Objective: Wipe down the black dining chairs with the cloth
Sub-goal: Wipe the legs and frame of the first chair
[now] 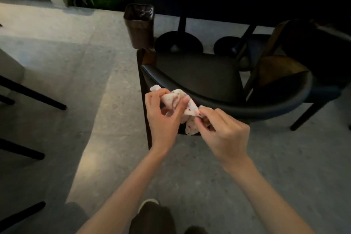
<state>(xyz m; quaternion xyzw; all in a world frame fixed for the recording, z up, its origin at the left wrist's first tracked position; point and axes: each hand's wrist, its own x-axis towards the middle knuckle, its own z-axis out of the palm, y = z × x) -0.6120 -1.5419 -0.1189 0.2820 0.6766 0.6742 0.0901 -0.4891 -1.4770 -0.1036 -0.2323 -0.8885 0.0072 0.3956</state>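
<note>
The cloth [188, 108], pale with small reddish specks, hangs bunched between both hands just in front of the curved back rail [247, 106] of the nearest black dining chair [197, 72]; whether it touches the rail cannot be told from here. It looks thin, limp and light, likely to crumple and slip through loose fingers, so it would handle best gathered into a flat pad under the palm, not held by a corner. The left hand [164, 118] has thumb and fingers curled round the upper wad, and the right hand [226, 135] pinches a lower fold between fingertips and thumb. No wiping seems under way yet; the hands appear to be arranging the cloth. Beyond the seat stand a lined waste bin [139, 28] and round table bases [178, 42], with a second dark chair [313, 47] to the right on the grey floor [76, 81].
</note>
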